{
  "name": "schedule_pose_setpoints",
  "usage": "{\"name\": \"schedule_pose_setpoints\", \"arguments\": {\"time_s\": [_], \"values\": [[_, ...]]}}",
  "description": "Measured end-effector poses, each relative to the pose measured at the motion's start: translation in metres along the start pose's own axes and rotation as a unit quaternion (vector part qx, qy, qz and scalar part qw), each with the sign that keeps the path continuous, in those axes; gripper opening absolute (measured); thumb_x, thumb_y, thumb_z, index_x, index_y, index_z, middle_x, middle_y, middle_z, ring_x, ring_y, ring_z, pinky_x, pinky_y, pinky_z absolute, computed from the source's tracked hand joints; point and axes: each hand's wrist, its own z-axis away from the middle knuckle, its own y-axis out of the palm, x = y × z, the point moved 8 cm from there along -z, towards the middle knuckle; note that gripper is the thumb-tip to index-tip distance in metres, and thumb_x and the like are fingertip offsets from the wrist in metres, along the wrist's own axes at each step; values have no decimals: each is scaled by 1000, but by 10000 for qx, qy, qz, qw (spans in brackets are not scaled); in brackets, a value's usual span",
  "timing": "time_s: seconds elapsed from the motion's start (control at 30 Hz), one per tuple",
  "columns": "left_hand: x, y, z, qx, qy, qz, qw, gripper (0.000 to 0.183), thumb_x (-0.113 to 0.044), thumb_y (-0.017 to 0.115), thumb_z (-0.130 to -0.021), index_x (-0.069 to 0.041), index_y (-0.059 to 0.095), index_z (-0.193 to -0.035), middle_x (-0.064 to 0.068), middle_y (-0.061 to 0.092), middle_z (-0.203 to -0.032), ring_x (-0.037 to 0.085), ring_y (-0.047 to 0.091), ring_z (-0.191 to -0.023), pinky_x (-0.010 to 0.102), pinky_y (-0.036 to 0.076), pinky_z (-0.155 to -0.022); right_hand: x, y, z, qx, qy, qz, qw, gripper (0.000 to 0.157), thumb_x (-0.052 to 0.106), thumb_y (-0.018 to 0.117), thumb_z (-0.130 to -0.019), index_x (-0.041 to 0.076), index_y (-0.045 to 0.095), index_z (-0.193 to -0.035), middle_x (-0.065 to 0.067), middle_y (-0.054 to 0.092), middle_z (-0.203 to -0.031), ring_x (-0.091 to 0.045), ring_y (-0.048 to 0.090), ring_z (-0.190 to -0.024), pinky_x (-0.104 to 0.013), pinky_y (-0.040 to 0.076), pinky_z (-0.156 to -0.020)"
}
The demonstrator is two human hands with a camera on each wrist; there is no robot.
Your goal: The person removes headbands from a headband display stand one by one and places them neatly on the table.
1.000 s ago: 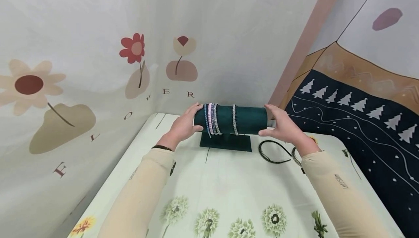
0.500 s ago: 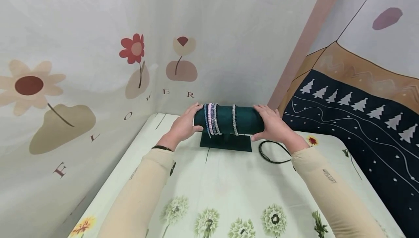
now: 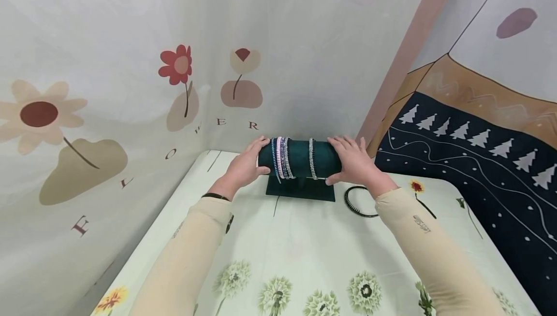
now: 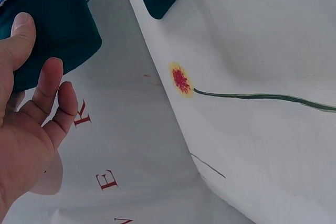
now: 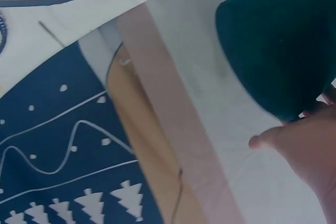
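Observation:
A dark green velvet headband stand (image 3: 300, 159), a horizontal roll on a flat base, stands toward the back of the table. Several slim bands (image 3: 283, 159) in blue, pink and silvery grey sit close together on its left part. One silvery toothed headband (image 3: 312, 159) circles it right of the middle. My left hand (image 3: 243, 164) holds the roll's left end, thumb in front and fingers over the top; in the left wrist view two fingers stick out past the roll (image 4: 63, 35). My right hand (image 3: 354, 164) spans the right end, fingertips on top, thumb low in front.
A black toothed headband (image 3: 359, 205) lies on the flower-print tablecloth (image 3: 296, 243), just right of the stand's base and partly behind my right forearm. A pale printed curtain (image 3: 304, 64) hangs behind the table, and a navy tree-print cloth (image 3: 470, 161) hangs at the right.
My right hand has slid left along the roll, from its right end inward, while the roll's visible right part has grown shorter. My left hand and the bands have stayed in place.

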Motion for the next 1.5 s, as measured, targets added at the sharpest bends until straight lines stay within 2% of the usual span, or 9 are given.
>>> {"name": "schedule_pose_setpoints", "arguments": {"time_s": [0.17,0.33,0.53,0.87,1.1,1.27,1.5], "values": [[-1,0,1,-13,50,-26,10000,91,-28,77,-100,-29,21,-172,-2,10,-183,35,30,-164,59,36,-129,20,6,-11,42,-143,620,9980,134,59,97,-71,14,21,-172,-18,31,-175,-44,21,-164,-81,-2,-128],[0,1,1,-34,29,-41,10000,91,-28,78,-100,-29,22,-172,-3,10,-183,35,30,-164,59,36,-129,37,14,-20,93,-387,1226,9917,147,66,97,-65,16,11,-173,-17,21,-179,-44,21,-164,-79,-2,-129],[0,0,0,-75,47,-21,10000,91,-28,78,-100,-29,22,-172,-2,10,-183,36,30,-164,60,36,-129,45,20,-27,-98,-489,1815,9821,149,67,96,-65,17,8,-173,-13,16,-181,-42,17,-165,-76,-2,-131],[0,-1,-1,-69,27,-54,10000,91,-28,78,-100,-30,21,-172,-3,10,-183,37,32,-163,59,37,-129,45,23,-31,-403,-420,2219,9733,150,83,86,-64,17,9,-173,-8,19,-181,-39,7,-168,-71,-13,-132],[2,1,-1,-56,42,-46,10000,91,-27,77,-100,-30,21,-171,-4,10,-183,36,30,-164,60,36,-129,46,24,-30,-485,-560,2148,9738,143,78,88,-68,14,14,-172,-7,16,-182,-38,2,-169,-69,-14,-132],[2,2,-1,-61,67,-43,9999,91,-28,77,-100,-30,21,-171,-3,10,-183,36,31,-163,60,37,-129,42,22,-28,-521,-571,2300,9701,141,79,87,-69,13,17,-171,-10,22,-180,-38,5,-169,-68,-12,-133],[2,1,-1,-53,39,-3,10000,91,-28,78,-100,-30,20,-172,-4,9,-183,36,30,-164,60,37,-129,31,17,-22,-468,-457,2075,9760,137,75,87,-71,12,18,-171,-14,24,-179,-39,4,-169,-67,-13,-133]]}}
